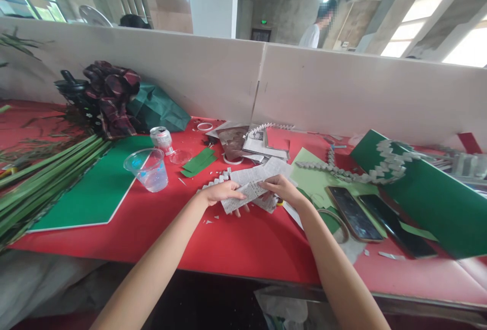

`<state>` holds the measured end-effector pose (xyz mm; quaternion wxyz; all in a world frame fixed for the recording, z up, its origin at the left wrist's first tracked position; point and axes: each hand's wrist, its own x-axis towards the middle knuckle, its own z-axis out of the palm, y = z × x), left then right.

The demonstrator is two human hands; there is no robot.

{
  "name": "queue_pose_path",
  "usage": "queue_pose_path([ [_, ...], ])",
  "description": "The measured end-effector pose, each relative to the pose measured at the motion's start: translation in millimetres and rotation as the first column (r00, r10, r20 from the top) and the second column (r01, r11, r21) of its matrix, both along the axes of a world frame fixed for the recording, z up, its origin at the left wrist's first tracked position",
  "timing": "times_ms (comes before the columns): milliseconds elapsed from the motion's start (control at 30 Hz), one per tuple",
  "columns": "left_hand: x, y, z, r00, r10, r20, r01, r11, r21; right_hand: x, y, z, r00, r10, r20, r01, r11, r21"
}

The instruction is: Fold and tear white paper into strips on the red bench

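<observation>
A strip of printed newspaper (pixel 243 197) is stretched between my two hands, just above the red tabletop (pixel 190 246). My left hand (pixel 225 193) pinches its left end, thumb on top and some fingertips showing below. At the right end, my right hand (pixel 282 188) grips the paper between thumb and fingers. More newspaper pieces (pixel 262 170) lie behind and under the strip. Beside my left hand, a folded-paper zigzag chain (pixel 215 182) is partly hidden. A bit of yellow handle (pixel 280 202) shows under my right hand; the rest is covered.
A clear plastic cup (pixel 152 180) with liquid and a can (pixel 162 141) stand at left, near long green leaves (pixel 72 155). Two phones (pixel 353 213) (pixel 395 228) lie at right. A longer paper chain (pixel 353 175) runs onto a green board (pixel 422 203). A white partition (pixel 323 86) closes the back.
</observation>
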<state>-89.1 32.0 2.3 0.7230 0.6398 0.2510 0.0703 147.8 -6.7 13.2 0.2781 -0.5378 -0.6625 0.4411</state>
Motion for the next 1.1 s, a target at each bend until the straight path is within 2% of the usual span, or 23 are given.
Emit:
queue_pose_path([
  [267, -2.9, -1.9, 5.8, 1.0, -0.029, 0.008, 0.029, 0.999, -0.039, -0.8, -3.4, 6.1, 0.998, 0.03, -0.057, -0.033, 0.997, -0.067],
  [433, -3.2, -1.6, 5.5, 1.0, -0.02, 0.01, 0.021, 0.999, -0.05, -0.9, -1.8, 6.5, 0.997, 0.026, -0.077, -0.03, 0.999, -0.046],
  [600, -2.4, -2.2, 6.8, 0.991, 0.131, 0.029, -0.129, 0.99, -0.048, 2.8, 2.8, 2.4, 0.991, -0.009, -0.136, 0.006, 1.0, -0.02],
  [900, -5.2, 6.6, -0.4, 0.92, 0.384, 0.08, -0.383, 0.923, -0.028, 13.4, 3.2, 4.7, 0.977, -0.126, -0.172, 0.128, 0.992, 0.0],
  [1100, -3.9, 4.4, 4.5, 0.894, 0.419, 0.158, -0.426, 0.905, 0.013, 14.2, 4.9, 4.4, 0.967, -0.152, -0.205, 0.16, 0.987, 0.025],
])
